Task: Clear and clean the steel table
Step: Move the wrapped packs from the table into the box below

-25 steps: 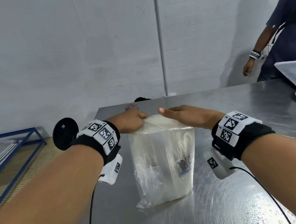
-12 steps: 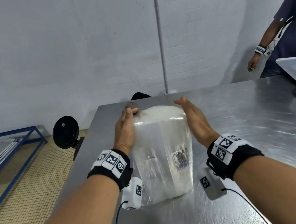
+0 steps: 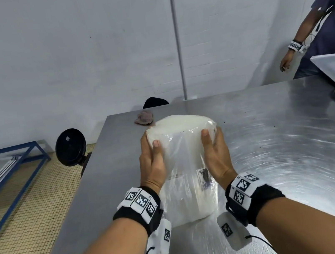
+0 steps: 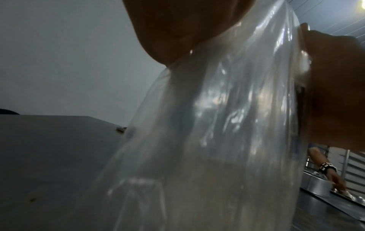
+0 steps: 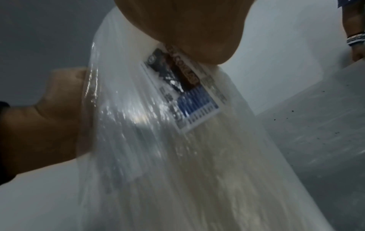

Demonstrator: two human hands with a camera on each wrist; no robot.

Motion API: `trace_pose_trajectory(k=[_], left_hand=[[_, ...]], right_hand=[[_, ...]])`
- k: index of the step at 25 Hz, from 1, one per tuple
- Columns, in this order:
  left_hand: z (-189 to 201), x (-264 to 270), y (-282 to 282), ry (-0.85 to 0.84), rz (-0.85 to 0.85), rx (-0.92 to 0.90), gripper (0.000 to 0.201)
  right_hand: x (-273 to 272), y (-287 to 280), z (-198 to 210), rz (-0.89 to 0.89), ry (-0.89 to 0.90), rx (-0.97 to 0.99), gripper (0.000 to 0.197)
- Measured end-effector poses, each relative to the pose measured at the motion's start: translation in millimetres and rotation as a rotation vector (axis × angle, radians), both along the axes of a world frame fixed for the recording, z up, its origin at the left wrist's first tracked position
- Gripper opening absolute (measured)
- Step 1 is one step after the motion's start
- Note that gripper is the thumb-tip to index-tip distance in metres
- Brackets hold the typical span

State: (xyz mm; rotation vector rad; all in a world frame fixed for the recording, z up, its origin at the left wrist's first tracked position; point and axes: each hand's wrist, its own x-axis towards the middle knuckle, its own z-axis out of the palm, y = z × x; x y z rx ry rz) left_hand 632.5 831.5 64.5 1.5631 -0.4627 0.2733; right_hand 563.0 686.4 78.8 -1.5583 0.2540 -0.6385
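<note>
One steel worktop (image 3: 276,153) fills the lower right of the frame. At its centre stands one tall plastic bag (image 3: 187,167) of white contents, one printed label (image 5: 185,93) on its front. My two hands clasp it: my left hand (image 3: 152,166) on its left side, my right hand (image 3: 216,156) on its right, each grip clamped on the bag with a thumb across the front. One pinkish rag (image 3: 144,117) lies just behind the bag, toward the worktop's far left corner.

Left hand (image 3: 153,166), right hand (image 3: 215,156) grip plastic-wrapped bag (image 3: 187,167) over steel table (image 3: 276,153).
</note>
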Motion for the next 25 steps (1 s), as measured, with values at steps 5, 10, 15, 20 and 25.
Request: trace_pose_trajectory(k=[5,10,15,20,25], left_hand=[[-17.8,-4.2,-3.6,-0.038,-0.023,-0.008,0.056],[-35.1,9.5,-6.1,-0.045,-0.022,-0.039,0.054],[-44.2,15.2,-5.7,-0.042,0.011,-0.002,0.058],[-39.9,1.9,-1.2,-0.008,0.045,0.014,0.050],[-17.7,-11.8,6.5,0.008,0.027,0.023,0.052]], right_hand=[[4.0,1.5,-18.7,0.007,0.020,-0.050,0.079],[18.6,-0.3,-31.2,0.038,0.019,-0.033,0.051],[20.1,5.3,-38.7,0.023,0.028,-0.085,0.026],[8.7,18.0,-39.6,-0.024,0.046,-0.132,0.031],[-6.6,27.6,-18.4,-0.024,0.059,-0.095,0.015]])
